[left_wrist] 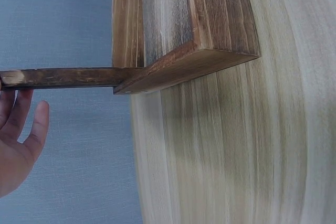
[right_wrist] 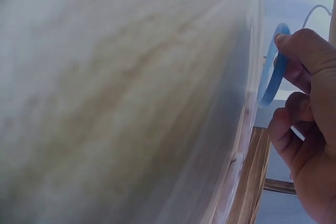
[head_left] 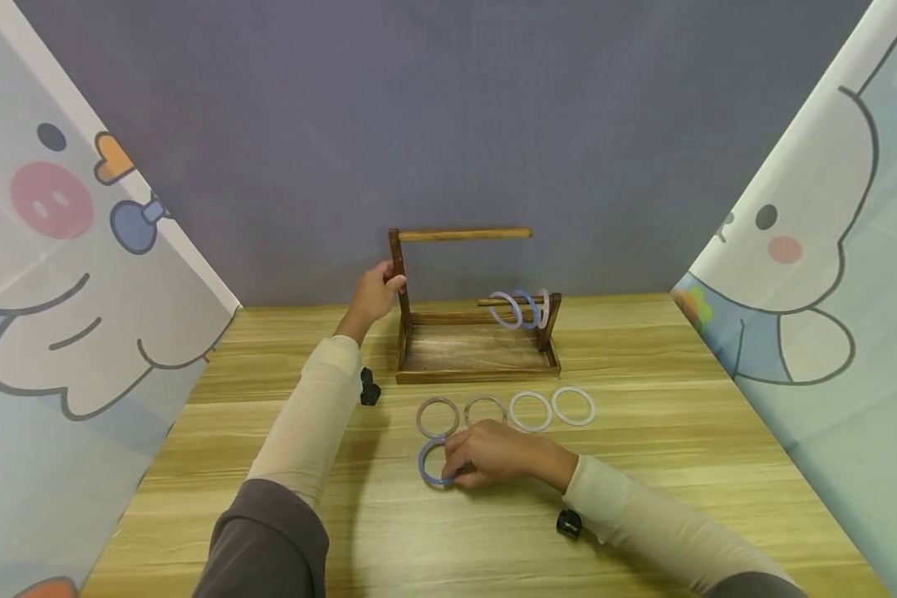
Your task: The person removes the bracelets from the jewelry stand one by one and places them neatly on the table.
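A dark wooden bangle stand [head_left: 478, 375] with a tall post, an upper bar and a lower bar stands at the back of the table. My left hand [head_left: 376, 292] holds its tall left post; in the left wrist view the fingers [left_wrist: 21, 109] reach that post, the thumb out of sight. In front of the stand, my right hand [head_left: 489, 455] pinches a blue bangle [head_left: 424, 467] by its right side. The right wrist view shows this blue bangle [right_wrist: 272, 80] tilted up between thumb and finger. Several bangles, lilac, blue and pale pink [head_left: 546, 309], hang on the lower bar.
Several bangles lie in a row before the stand: a brownish one [head_left: 419, 419], a greyish one [head_left: 469, 407], and two white ones, the rightmost white bangle [head_left: 593, 407] included. Small black objects sit left of the stand [head_left: 370, 389] and beside the right forearm [head_left: 568, 524].
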### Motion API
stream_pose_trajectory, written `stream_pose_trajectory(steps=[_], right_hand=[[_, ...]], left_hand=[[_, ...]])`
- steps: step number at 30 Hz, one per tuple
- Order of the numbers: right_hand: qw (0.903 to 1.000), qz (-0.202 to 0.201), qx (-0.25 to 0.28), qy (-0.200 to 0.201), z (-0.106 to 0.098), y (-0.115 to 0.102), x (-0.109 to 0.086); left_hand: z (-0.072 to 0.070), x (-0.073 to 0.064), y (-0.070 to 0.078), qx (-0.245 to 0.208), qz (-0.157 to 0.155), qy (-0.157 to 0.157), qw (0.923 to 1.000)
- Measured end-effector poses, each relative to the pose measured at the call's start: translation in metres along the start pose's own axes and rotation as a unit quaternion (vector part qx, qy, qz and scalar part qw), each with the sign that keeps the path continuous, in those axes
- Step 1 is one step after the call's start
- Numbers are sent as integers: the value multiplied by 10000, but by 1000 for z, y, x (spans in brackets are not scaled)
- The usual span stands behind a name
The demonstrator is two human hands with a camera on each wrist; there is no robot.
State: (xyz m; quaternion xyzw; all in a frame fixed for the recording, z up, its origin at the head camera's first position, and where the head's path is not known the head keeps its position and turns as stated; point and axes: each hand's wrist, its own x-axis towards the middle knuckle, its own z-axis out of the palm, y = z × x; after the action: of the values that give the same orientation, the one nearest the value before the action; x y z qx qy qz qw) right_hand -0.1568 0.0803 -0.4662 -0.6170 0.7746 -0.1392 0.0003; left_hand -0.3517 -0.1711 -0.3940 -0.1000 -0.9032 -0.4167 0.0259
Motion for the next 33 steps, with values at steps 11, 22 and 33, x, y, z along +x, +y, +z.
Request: stream_pose_trajectory(steps=[11,22,33], right_hand=[[9996,-71,-9,-270,5,0,0],[9980,-278,-408,-383,7,0,1],[9979,-74,-237,-593,7,-1,1]], left_hand=[[0,0,1,-32,3,-10,10000],[0,1,1,20,7,23,10000],[-1,0,2,38,-27,14,10000]])
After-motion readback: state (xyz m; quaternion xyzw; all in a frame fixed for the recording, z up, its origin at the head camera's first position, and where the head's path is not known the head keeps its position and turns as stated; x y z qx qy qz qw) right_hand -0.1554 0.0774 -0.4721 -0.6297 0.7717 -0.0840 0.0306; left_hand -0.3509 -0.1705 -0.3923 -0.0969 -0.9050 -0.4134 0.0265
